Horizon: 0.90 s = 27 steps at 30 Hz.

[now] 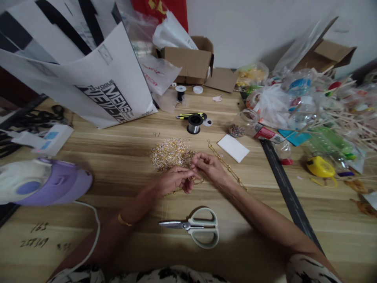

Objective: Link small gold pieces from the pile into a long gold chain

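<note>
My left hand [174, 180] and my right hand [208, 164] meet at the middle of the wooden table [123, 157], fingertips pinched together on a small gold piece I can barely make out. A gold chain [228, 168] runs from under my right hand toward the far side. Just beyond my fingers lies a heap of small gold and silver findings [171, 153]. Pale green scissors [196, 226] lie shut on the table below my hands. My left wrist wears a gold bracelet.
A purple iron [44, 184] with a white cord sits at left. Behind are a large printed bag [97, 78], cardboard box [191, 61], wire spools [194, 124], a white card [233, 148]. Bags, sticks and a yellow tape measure [320, 168] crowd the right.
</note>
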Each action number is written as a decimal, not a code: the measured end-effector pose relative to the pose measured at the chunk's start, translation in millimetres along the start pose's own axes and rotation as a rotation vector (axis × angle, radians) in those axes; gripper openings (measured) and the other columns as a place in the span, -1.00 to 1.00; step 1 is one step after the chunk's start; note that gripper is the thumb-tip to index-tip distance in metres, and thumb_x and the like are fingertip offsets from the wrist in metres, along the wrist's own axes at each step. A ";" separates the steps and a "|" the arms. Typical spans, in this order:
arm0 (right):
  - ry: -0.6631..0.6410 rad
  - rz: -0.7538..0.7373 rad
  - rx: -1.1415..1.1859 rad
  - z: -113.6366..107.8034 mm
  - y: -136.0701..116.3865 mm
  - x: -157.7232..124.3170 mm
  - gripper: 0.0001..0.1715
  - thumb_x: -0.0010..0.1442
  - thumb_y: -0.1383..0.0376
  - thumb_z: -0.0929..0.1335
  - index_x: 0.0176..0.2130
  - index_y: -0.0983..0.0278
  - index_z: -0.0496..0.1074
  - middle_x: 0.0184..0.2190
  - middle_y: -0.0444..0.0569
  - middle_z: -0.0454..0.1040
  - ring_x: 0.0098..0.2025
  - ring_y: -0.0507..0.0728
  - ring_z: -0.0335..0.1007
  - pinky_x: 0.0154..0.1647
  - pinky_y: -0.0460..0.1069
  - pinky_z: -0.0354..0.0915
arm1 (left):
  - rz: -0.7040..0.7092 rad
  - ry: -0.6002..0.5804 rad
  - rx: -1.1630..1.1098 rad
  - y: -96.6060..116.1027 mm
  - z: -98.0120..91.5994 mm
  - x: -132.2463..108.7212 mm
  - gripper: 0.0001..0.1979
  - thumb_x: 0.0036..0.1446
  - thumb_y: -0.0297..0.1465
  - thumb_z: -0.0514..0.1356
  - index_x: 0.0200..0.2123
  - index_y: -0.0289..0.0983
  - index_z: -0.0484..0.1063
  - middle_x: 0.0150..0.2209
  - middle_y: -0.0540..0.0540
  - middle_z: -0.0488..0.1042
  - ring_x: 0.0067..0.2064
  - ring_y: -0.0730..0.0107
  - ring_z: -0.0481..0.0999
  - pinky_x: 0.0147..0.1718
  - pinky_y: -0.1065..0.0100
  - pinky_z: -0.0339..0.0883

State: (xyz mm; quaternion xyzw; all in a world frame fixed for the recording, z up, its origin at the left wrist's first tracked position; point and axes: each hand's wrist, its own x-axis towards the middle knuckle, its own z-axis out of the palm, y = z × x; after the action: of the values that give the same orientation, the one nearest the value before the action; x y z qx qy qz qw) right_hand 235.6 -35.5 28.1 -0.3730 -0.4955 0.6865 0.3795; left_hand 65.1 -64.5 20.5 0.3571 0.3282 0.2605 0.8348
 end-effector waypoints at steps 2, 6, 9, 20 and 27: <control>-0.007 -0.002 0.009 -0.6 3.9 0.5 -0.61 -0.01 0.04 0.44 -0.41 0.30 0.36 -0.51 -0.13 0.40 -0.53 -0.04 0.26 -0.57 -0.14 0.19 | -0.007 -0.017 -0.002 -1.2 0.6 0.5 -0.67 0.00 -0.24 0.29 -0.31 -0.44 0.52 -0.53 -0.10 0.47 -0.53 0.49 0.43 -0.49 0.43 0.32; -0.025 -0.012 0.010 -1.4 9.4 1.3 -0.62 0.02 0.04 0.43 -0.39 0.29 0.35 -0.50 -0.14 0.40 -0.53 -0.04 0.26 -0.58 -0.14 0.20 | -0.013 -0.031 0.009 -3.4 2.5 1.7 -0.65 0.01 -0.22 0.28 -0.32 -0.45 0.53 -0.55 -0.08 0.44 -0.54 0.52 0.42 -0.49 0.44 0.32; -0.033 -0.018 0.010 -0.9 10.7 1.1 -0.62 0.03 0.04 0.42 -0.39 0.29 0.34 -0.50 -0.14 0.39 -0.56 -0.05 0.24 -0.59 -0.14 0.19 | -0.025 -0.013 0.002 -3.8 4.2 2.7 -0.63 -0.03 -0.20 0.30 -0.34 -0.45 0.53 -0.58 -0.06 0.43 -0.57 0.53 0.40 -0.51 0.44 0.31; -0.030 -0.077 -0.148 0.7 8.9 -1.2 -0.64 0.09 0.04 0.39 -0.38 0.30 0.36 -0.50 -0.14 0.39 -0.48 -0.03 0.29 -0.46 -0.12 0.21 | -0.086 -0.027 0.068 -3.3 4.9 4.5 -0.62 -0.05 -0.14 0.29 -0.47 -0.41 0.47 -0.56 -0.17 0.54 -0.53 0.42 0.51 -0.52 0.45 0.30; -0.028 -0.113 -0.248 4.8 6.0 -3.2 -0.65 0.12 0.05 0.36 -0.38 0.30 0.34 -0.53 -0.15 0.35 -0.51 -0.03 0.22 -0.50 -0.12 0.15 | -0.105 -0.018 0.113 -2.8 6.1 4.5 -0.62 -0.02 -0.13 0.26 -0.44 -0.40 0.47 -0.48 -0.22 0.58 -0.46 0.34 0.56 -0.51 0.45 0.30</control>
State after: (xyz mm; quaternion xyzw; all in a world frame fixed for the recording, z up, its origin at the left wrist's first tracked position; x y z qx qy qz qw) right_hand 231.8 -41.5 23.8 -0.3787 -0.6021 0.6027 0.3617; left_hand 73.2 -65.8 19.9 0.3881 0.3532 0.1942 0.8288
